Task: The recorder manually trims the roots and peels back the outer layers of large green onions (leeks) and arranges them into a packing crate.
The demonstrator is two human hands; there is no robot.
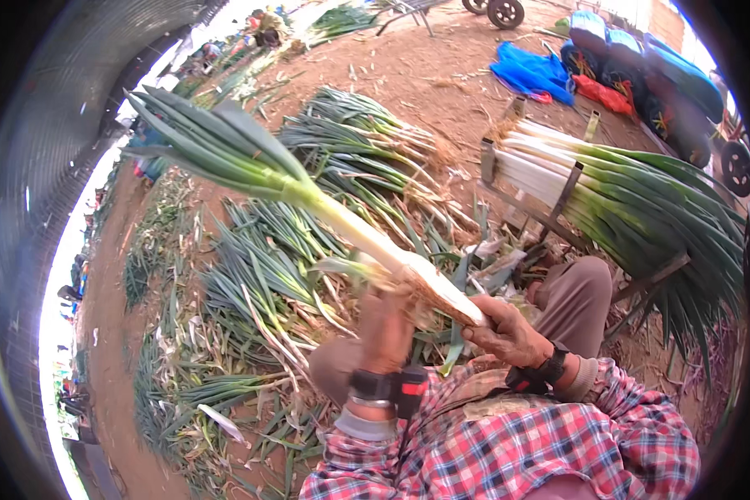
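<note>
A large green onion (359,230) slants across the middle, its green leaves up to the left and its root end down to the right. My right hand (509,330) grips the root end, thumb on top of the white part. My left hand (384,325), blurred, is closed around a loose outer layer (356,267) of the stalk, partly peeled back near the lower shaft. Brown dirt and roots cling to the stalk between the hands. Below lie untrimmed green onions (262,250) and peeled scraps (225,425).
To the right, a metal rack (559,200) holds a stack of cleaned green onions (637,194), white ends inward. Another onion pile (362,137) lies ahead. Farther back are a blue plastic sheet (531,70), a red bag (603,94) and wheels (505,11).
</note>
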